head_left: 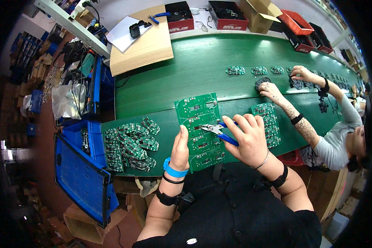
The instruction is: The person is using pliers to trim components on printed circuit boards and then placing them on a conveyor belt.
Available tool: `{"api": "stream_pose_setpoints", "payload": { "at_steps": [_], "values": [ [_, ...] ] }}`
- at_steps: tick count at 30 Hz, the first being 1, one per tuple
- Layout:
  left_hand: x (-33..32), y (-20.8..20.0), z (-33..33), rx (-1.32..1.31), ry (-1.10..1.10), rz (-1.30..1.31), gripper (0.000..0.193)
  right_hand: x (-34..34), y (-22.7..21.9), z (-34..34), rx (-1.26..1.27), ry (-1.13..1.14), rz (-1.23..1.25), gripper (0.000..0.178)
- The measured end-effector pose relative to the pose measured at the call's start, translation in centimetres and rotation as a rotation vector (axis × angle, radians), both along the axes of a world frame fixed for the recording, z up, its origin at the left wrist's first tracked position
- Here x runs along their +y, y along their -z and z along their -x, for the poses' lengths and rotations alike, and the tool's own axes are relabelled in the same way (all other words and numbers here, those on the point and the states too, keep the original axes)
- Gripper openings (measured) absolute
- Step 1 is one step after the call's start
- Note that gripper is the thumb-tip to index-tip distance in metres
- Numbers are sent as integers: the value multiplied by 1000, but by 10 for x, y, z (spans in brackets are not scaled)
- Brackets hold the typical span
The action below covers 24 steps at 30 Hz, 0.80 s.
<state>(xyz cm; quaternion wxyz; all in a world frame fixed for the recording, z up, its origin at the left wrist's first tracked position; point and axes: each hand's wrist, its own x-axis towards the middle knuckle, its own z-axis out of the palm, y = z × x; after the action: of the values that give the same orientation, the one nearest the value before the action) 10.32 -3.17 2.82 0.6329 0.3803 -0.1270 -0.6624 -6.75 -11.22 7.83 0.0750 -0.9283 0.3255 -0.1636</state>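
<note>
My left hand (180,151) grips the left edge of a green circuit board panel (202,155), which is held up above the table edge. The panel is divided into several like sections. In my right hand (250,138) is a pair of blue-handled cutting pliers (227,138). Its metal jaws lie over the panel, near the middle sections; whether they touch it I cannot tell. Beyond my right hand a stack of panels with mounted parts (270,124) rests on the table. To the left of the panel lies a heap of small separate circuit boards (130,144).
A blue crate (80,177) stands at the table's left end. At right, a co-worker's hands (270,91) handle dark parts beside a row of small boards (235,70). Cardboard (146,49), red boxes (228,16) and an orange tray (295,21) line the green table's (153,93) far side.
</note>
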Motion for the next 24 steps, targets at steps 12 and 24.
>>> {"api": "stream_pose_setpoints", "payload": {
  "at_steps": [12,24],
  "values": [
    [11,22,-17,586,-29,-32,60,-12,6,16,-208,85,-54,42],
    [9,31,-13,830,28,241,63,-5,21,10,-36,39,-90,44]
  ]
}}
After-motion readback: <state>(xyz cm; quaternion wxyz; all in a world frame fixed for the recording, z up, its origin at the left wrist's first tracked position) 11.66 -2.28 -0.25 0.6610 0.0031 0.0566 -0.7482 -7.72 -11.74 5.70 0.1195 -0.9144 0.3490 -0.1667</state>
